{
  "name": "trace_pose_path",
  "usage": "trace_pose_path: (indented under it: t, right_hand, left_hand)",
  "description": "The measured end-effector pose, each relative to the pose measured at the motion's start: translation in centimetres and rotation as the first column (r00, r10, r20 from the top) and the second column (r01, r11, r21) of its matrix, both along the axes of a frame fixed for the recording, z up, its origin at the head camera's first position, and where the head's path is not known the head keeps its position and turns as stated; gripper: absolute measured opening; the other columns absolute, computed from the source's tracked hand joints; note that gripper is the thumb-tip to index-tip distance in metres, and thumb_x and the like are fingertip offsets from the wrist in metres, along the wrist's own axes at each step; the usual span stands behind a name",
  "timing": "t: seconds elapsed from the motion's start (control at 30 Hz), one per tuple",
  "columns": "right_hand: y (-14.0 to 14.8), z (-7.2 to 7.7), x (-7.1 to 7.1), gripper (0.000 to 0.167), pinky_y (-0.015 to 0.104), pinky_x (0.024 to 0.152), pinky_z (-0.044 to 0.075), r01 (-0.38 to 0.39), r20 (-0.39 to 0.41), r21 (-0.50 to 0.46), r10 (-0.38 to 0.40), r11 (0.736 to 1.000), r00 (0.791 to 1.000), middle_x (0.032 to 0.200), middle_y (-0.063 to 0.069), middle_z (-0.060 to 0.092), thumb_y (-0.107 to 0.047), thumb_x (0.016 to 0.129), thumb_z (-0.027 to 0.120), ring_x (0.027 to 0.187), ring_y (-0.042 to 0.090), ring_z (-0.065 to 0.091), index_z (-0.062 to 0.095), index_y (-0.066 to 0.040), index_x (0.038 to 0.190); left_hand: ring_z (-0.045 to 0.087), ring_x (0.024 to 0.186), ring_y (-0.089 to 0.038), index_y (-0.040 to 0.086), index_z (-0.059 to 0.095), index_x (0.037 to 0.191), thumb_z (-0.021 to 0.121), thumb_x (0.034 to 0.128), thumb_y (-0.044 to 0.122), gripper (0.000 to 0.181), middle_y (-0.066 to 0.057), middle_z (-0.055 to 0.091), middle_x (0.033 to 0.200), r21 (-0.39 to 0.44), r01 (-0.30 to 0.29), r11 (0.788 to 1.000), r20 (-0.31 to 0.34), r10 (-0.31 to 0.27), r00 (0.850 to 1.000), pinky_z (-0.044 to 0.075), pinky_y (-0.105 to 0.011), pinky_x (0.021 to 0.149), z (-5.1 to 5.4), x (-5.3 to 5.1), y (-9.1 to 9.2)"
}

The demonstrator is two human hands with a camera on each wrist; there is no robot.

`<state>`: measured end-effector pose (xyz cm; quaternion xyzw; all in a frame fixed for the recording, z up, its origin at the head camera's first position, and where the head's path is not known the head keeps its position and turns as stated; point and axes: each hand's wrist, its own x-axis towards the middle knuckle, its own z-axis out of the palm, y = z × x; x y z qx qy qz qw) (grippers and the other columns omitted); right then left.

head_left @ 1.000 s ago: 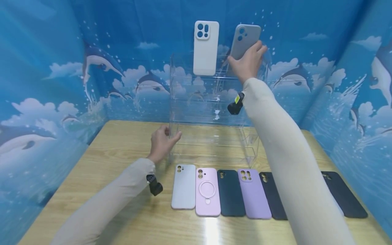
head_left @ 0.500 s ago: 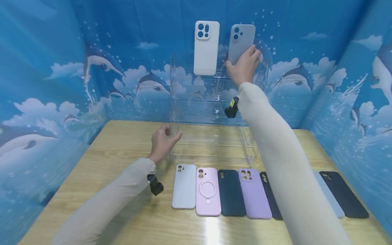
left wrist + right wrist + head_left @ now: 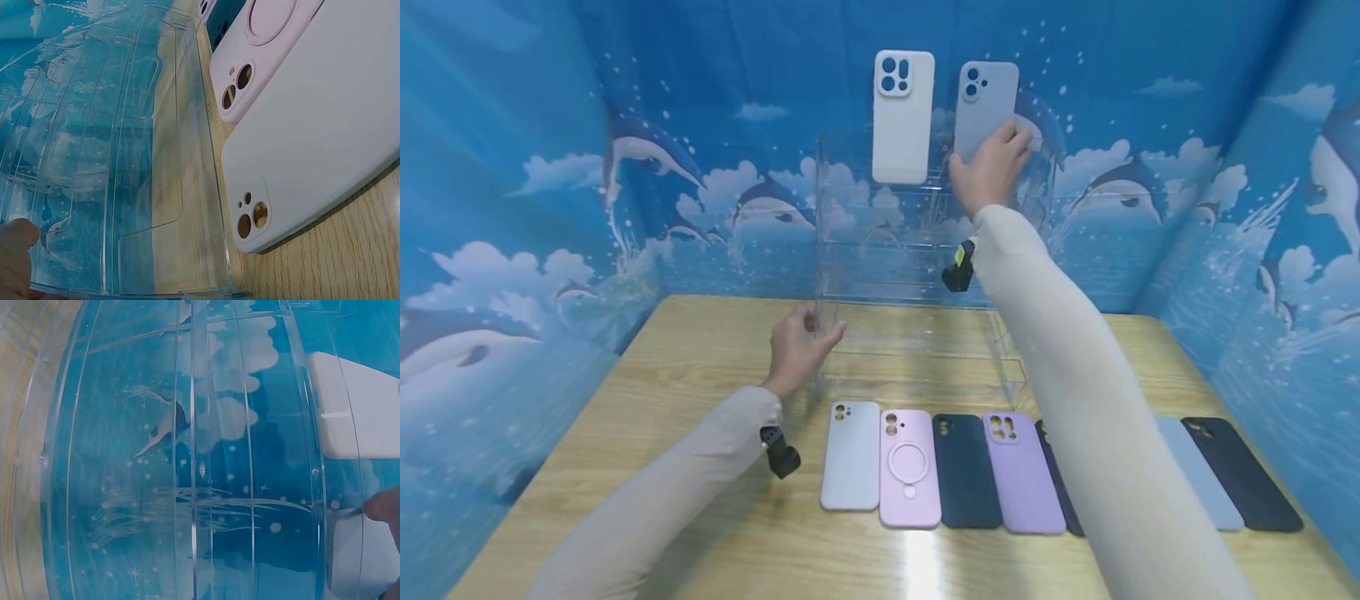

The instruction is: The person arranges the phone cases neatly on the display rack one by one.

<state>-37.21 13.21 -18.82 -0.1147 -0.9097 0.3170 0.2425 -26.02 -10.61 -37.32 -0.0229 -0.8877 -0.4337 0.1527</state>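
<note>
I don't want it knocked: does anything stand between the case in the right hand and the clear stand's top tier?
Nothing visible does. The right hand holds the pale grey case at the top tier of the clear stand. The white case stands beside it, with a gap between them.

In your head view, a white case [image 3: 901, 125] is standing at twelve o'clock. Across your table [image 3: 700, 342], a pale grey case [image 3: 852, 458] and a pink case [image 3: 910, 508] are lying at six, a dark green case [image 3: 967, 472] at five, a purple case [image 3: 1026, 482] between five and four, and a light blue case [image 3: 1201, 477] beside a black case [image 3: 1243, 475] at four. Your blue backdrop [image 3: 730, 50] is showing printed dolphins [image 3: 651, 150] at ten and two.
</note>
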Motion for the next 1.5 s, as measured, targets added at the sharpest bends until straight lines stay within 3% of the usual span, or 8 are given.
trace_pose_path:
  t: [0.37, 0.53, 0.73, 0.9, 1.17, 1.5]
  right_hand:
    - [0.2, -0.1, 0.9, 0.087, 0.024, 0.117, 0.024, -0.083, -0.018, -0.088, 0.081, 0.993, 0.997, 0.153, 0.007, 0.011, -0.042, 0.094, 0.056, 0.142, 0.018, 0.016, 0.000, -0.013, 0.154]
    - [0.7, 0.8, 1.9, 0.084, 0.022, 0.116, 0.025, -0.137, -0.050, -0.122, 0.132, 0.983, 0.990, 0.154, 0.004, 0.012, -0.044, 0.092, 0.058, 0.142, 0.015, 0.018, 0.007, -0.016, 0.154]
    - [2.0, 1.1, 3.6, 0.088, 0.023, 0.116, 0.025, -0.177, -0.035, -0.140, 0.174, 0.974, 0.984, 0.158, 0.001, 0.008, -0.053, 0.090, 0.056, 0.144, 0.013, 0.017, 0.007, -0.019, 0.154]
    - [3.8, 0.4, 5.5, 0.092, 0.030, 0.118, 0.023, -0.203, -0.028, -0.166, 0.201, 0.965, 0.979, 0.159, 0.000, 0.007, -0.061, 0.087, 0.056, 0.145, 0.013, 0.013, 0.006, -0.024, 0.154]
    - [7.9, -1.0, 8.8, 0.091, 0.040, 0.120, 0.021, -0.248, -0.006, -0.230, 0.254, 0.941, 0.967, 0.159, -0.001, 0.008, -0.059, 0.087, 0.059, 0.146, 0.016, 0.012, 0.008, -0.026, 0.154]
    - [14.8, -5.8, 13.3, 0.093, 0.059, 0.114, 0.024, -0.205, 0.032, -0.217, 0.217, 0.954, 0.976, 0.159, 0.010, 0.009, -0.060, 0.087, 0.056, 0.145, 0.030, 0.011, 0.006, -0.021, 0.155]
  left_hand:
    - [0.063, 0.094, -0.034, -0.002, 0.059, 0.103, 0.073, 0.0851, 0.032, 0.041, -0.020, 0.065, 0.100, 0.002, 0.007, 1.000, 0.000, -0.007, 1.000, 0.056, -0.045, 0.083, -0.3, 0.3, 0.3]
    - [0.062, 0.094, -0.034, -0.001, 0.059, 0.103, 0.073, 0.0854, 0.033, 0.041, -0.019, 0.065, 0.101, 0.016, 0.006, 1.000, 0.013, -0.006, 1.000, 0.055, -0.044, 0.083, -0.1, 0.1, 0.2]
    - [0.062, 0.095, -0.034, -0.002, 0.059, 0.106, 0.073, 0.0846, 0.034, 0.044, -0.020, 0.065, 0.102, 0.030, 0.005, 1.000, 0.014, -0.006, 1.000, 0.056, -0.044, 0.084, 0.0, -0.1, -0.1]
    - [0.063, 0.094, -0.036, -0.003, 0.059, 0.105, 0.073, 0.0846, 0.034, 0.044, -0.020, 0.065, 0.100, 0.027, 0.010, 1.000, 0.019, -0.011, 1.000, 0.056, -0.044, 0.083, 0.0, -0.1, -0.3]
    - [0.063, 0.089, -0.033, -0.002, 0.059, 0.100, 0.072, 0.0848, 0.035, 0.042, -0.019, 0.065, 0.099, 0.013, 0.009, 1.000, 0.004, -0.009, 1.000, 0.056, -0.044, 0.081, 0.0, -0.1, -0.3]
    - [0.063, 0.089, -0.033, -0.002, 0.059, 0.100, 0.072, 0.0851, 0.035, 0.042, -0.020, 0.066, 0.098, 0.008, 0.019, 1.000, -0.009, -0.019, 1.000, 0.056, -0.045, 0.081, 0.1, 0.2, -0.1]
